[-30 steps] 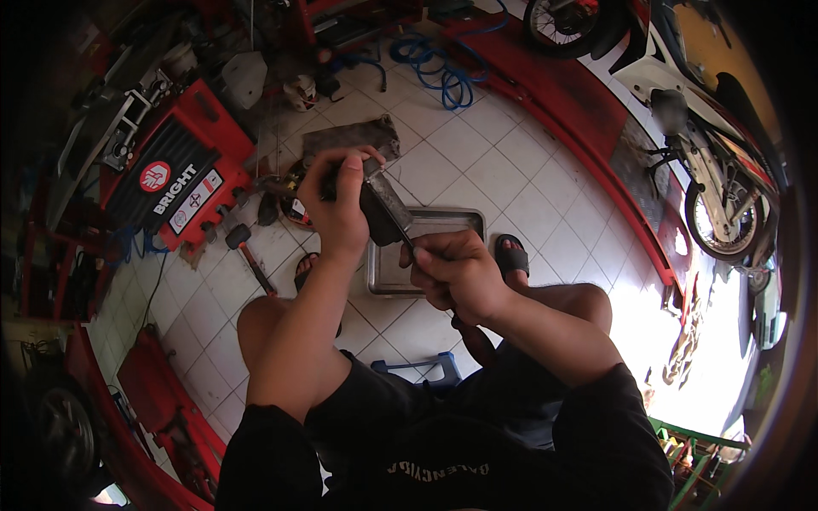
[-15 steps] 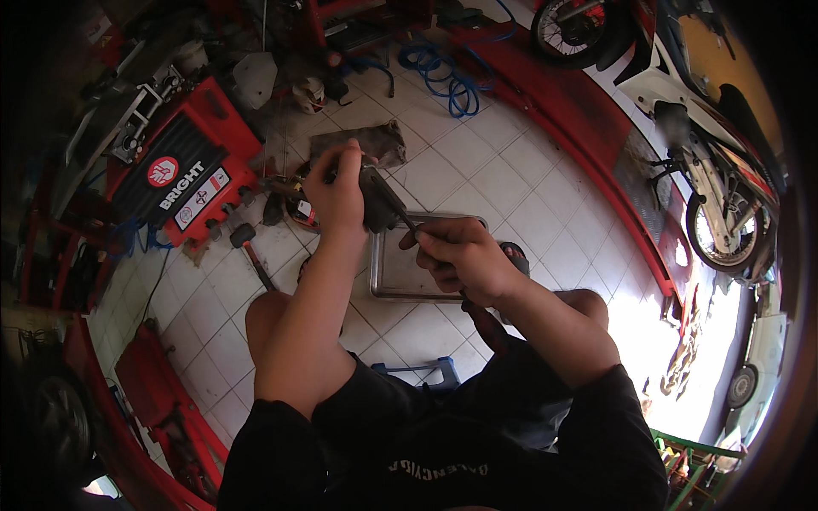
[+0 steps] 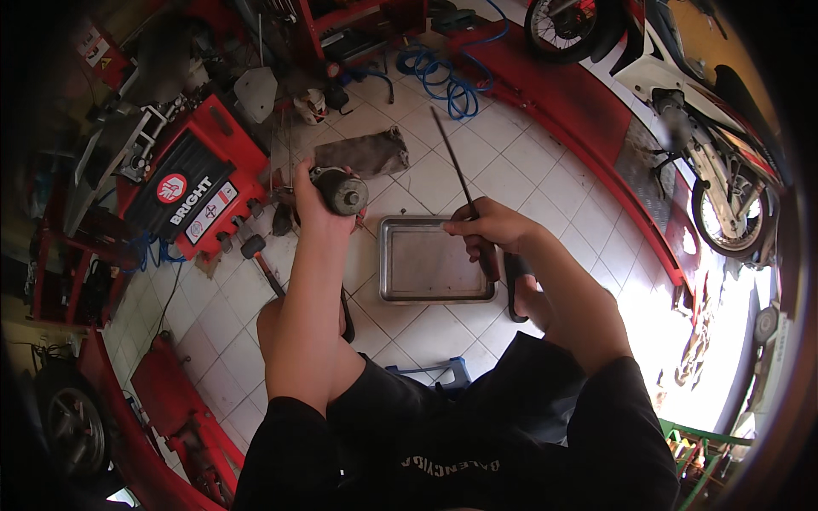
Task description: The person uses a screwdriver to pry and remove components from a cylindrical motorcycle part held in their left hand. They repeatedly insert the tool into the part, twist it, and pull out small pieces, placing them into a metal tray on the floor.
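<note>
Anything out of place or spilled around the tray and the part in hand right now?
No spill shows. The metal tray lies flat and bare. The left hand grips a round dark part; the right hand holds a long thin tool clear of it. A grey rag lies crumpled on the tiles.

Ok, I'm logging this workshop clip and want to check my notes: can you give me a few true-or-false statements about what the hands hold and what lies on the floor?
1. The left hand grips a dark round metal part. True.
2. The right hand holds a hammer. False: it holds a long thin rod-like tool.
3. The metal tray is piled with bolts. False: it looks bare.
4. A blue hose lies coiled on the tiled floor. True.
</note>
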Available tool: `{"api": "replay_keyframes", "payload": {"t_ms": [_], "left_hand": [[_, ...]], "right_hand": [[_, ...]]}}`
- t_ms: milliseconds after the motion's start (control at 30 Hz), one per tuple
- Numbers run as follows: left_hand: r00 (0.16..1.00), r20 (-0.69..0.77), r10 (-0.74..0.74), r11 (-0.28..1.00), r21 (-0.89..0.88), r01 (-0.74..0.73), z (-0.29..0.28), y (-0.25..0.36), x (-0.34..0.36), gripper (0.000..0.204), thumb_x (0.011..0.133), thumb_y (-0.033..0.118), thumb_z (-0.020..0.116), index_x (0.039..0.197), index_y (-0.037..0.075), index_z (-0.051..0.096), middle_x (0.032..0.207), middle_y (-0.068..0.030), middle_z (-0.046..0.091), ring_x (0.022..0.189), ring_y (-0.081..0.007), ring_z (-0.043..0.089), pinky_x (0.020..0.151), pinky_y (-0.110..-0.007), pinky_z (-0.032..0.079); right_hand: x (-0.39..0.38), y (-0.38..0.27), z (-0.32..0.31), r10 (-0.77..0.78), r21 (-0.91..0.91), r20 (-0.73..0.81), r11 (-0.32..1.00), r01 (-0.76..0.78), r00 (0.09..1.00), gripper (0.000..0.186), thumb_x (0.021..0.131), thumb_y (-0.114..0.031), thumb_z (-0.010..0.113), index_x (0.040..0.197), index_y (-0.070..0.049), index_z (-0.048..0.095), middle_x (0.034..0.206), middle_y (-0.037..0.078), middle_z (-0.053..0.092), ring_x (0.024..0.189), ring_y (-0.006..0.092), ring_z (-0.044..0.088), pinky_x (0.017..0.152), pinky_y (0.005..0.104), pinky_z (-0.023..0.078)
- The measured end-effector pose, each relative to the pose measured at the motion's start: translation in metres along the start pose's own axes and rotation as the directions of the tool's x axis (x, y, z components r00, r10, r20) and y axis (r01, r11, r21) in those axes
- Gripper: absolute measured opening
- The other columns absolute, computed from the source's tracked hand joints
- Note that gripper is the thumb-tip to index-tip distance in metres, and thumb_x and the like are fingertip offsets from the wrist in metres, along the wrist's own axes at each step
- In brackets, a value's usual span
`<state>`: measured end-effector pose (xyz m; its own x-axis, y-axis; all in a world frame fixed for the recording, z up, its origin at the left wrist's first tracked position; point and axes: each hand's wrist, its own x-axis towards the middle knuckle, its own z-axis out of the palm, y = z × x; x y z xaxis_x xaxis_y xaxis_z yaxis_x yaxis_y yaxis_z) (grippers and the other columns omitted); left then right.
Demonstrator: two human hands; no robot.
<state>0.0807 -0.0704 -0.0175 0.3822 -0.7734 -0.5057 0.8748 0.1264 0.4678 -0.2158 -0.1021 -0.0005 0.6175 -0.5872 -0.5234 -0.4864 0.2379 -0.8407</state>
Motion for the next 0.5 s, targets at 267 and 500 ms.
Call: {"api": "replay_keyframes", "payload": {"t_ms": [267,500], "left_hand": [[0.996,0.008,-0.092,0.996,0.004,0.092,0.009,0.007,-0.021,0.048,0.094,0.045,0.064,0.114,0.003,0.052,0.092,-0.0157,0.064,0.083,-0.0275,0.066,0.075,-0.043,0.057],[0.995,0.045,-0.084,0.995,0.048,0.082,0.003,0.005,-0.036,0.057,0.094,0.050,0.059,0.105,-0.006,0.056,0.095,-0.0192,0.063,0.086,-0.0349,0.064,0.074,-0.041,0.055]], "right_hand": [[0.011,0.030,-0.009,0.039,0.159,-0.013,0.987,-0.036,0.999,0.052,0.097,-0.038,0.073,0.122,0.006,0.065,0.086,0.010,0.067,0.066,0.0178,0.066,0.059,0.0303,0.055],[0.071,0.058,0.038,-0.053,0.253,-0.263,0.960,0.122,0.963,0.043,0.099,-0.037,0.068,0.113,0.003,0.067,0.083,0.009,0.068,0.066,0.0157,0.064,0.064,0.0285,0.053]]}}
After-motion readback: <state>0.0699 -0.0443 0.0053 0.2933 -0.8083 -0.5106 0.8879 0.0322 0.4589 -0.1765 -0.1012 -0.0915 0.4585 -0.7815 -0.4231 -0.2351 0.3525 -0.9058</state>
